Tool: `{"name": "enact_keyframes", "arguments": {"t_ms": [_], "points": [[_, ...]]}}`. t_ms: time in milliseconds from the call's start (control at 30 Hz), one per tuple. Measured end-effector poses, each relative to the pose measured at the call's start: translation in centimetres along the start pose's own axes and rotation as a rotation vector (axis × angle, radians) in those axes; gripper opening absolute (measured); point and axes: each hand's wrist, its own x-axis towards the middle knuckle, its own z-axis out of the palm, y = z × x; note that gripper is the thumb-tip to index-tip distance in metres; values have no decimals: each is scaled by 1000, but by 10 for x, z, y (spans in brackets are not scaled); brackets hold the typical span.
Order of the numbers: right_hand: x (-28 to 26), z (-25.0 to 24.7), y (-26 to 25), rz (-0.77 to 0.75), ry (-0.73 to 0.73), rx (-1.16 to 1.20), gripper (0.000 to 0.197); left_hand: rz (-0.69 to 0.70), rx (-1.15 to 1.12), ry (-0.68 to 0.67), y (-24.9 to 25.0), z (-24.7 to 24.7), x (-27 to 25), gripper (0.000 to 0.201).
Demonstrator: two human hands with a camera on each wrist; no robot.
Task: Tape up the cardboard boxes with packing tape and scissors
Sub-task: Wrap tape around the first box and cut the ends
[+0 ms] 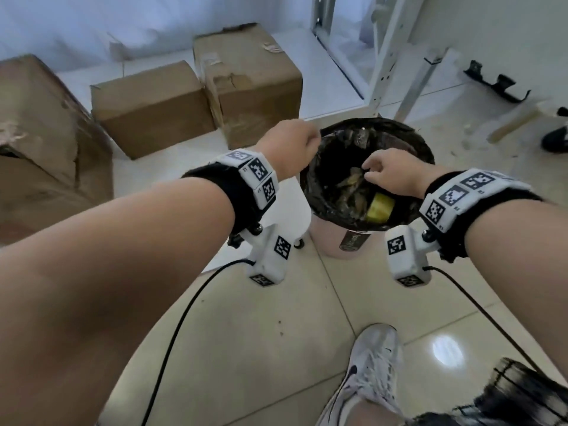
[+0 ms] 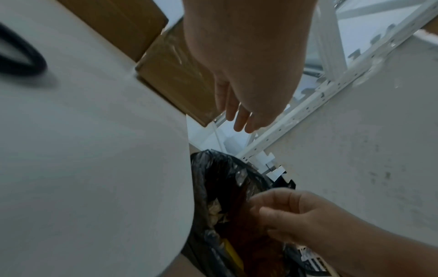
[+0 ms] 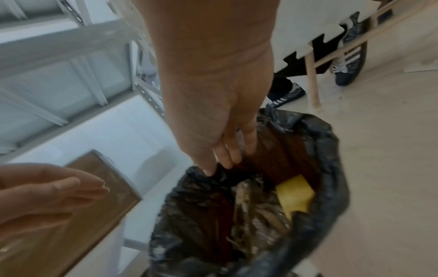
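Both hands hang over a waste bin [image 1: 353,241] lined with a black bag [image 1: 421,149], which stands on the tiled floor near the middle of the head view. The left hand [image 1: 289,147] is at the bin's 10 o'clock rim, its fingers straight and relaxed and holding nothing. The right hand [image 1: 390,172] is over the bin's mouth with fingers loosely bent downward; whether the fingertips [image 3: 227,159] pinch a thin scrap or only brush the bag I cannot tell. Inside the bin lie crumpled brownish scraps [image 1: 350,182] and a yellow block [image 1: 379,207] at 5 o'clock. The cardboard boxes sit on a low white platform [image 1: 322,72] at 10 to 12 o'clock from the bin: a large brown one [image 1: 40,142] with a torn, dented corner at far left, a lower plain one [image 1: 150,106] in the middle, and a taller one [image 1: 252,78] touching its right side, with scuffed, ripped paper and shiny tape along an edge. A white metal rack [image 1: 387,56] rises at 12 o'clock, and a grey sneaker [image 1: 368,373] shows at 6 o'clock.
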Motion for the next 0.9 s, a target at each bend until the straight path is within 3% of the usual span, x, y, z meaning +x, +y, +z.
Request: {"name": "enact_keyframes", "arguments": {"t_ms": [233,400,533,700,900], "points": [[24,35,19,61,-239,-206,30,2,-63,-20,-2,35,17,26],[44,53,24,65,-292,-342,30,17,-101,-46,-7,55,30,25],[51,62,32,166,-373,-577,36,50,-87,-61,-12,66,32,25],[57,58,32,125,-395,-538,45,85,-60,-92,-15,66,30,25],[40,39,30,10,-363,-456,11,53,-83,-89,-17,49,25,26]]}}
